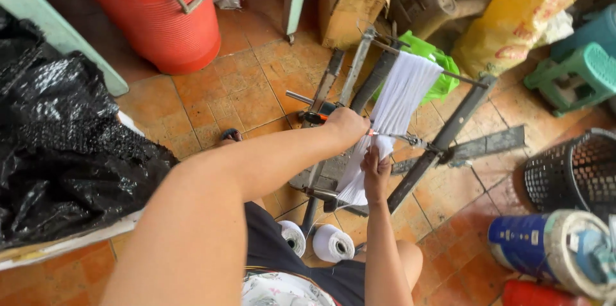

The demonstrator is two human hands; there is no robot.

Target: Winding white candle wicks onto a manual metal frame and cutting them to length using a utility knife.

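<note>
Closest to me I see 2 round white spools of thread (324, 242) standing on the orange tiled floor (237, 88), just by the person's knees. They look soft and wound tight.

A bit further out is the right hand (375, 174). Its arm comes straight up from the bottom of the view. The fingers curl around the low end of a thick white bundle of threads (398, 104) and pinch it. The threads are thin and smooth, and they lie side by side like a flat sheet.

Next comes the left hand (346, 126). Its arm reaches long across the view from the low left. The hand is closed in a fist on a small tool with an orange handle (316, 117), and it sits on top of the bundle, touching it.

The white bundle is stretched over a dark metal frame of long flat bars (449, 129) that lies tilted on the floor. The bars look hard and worn.

To the left is a crinkly, shiny black plastic sheet (58, 145). To the right is a black plastic basket with holes (571, 171). Far back stands a big round red cooler with a metal handle (160, 17).
</note>
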